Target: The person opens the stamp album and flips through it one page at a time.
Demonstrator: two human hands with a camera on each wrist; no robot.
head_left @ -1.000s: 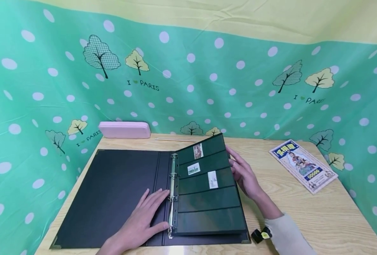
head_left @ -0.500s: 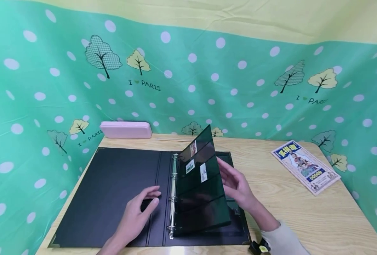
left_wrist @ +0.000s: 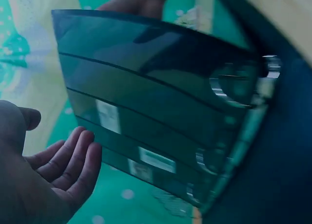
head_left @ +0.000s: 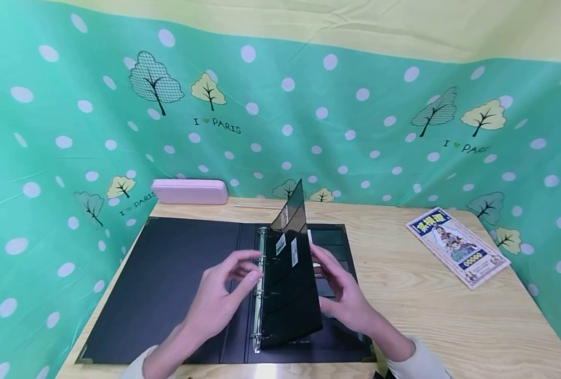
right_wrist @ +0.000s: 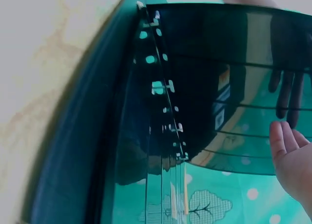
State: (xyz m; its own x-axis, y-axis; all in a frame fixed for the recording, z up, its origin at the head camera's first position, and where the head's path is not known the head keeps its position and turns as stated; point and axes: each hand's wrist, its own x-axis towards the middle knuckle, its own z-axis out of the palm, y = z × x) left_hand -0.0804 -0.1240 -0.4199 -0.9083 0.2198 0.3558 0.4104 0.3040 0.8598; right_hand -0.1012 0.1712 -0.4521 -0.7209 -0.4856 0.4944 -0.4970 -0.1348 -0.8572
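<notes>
The page [head_left: 289,300] stands raised on its rings [head_left: 259,292], long axis along the binder's [head_left: 180,273] spine, between 2 hands. The right hand [head_left: 348,300], fingers extended, appears to touch its right face near the free edge; the left hand [head_left: 218,296], relaxed, holding nothing, hangs left, by the rings.

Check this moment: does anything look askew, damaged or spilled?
Nothing spilled or damaged stands out. The printed paper lies askew on the table, angled against the binder. The dark album page stands bowed, but the right hand at its free edge plausibly explains that.
</notes>
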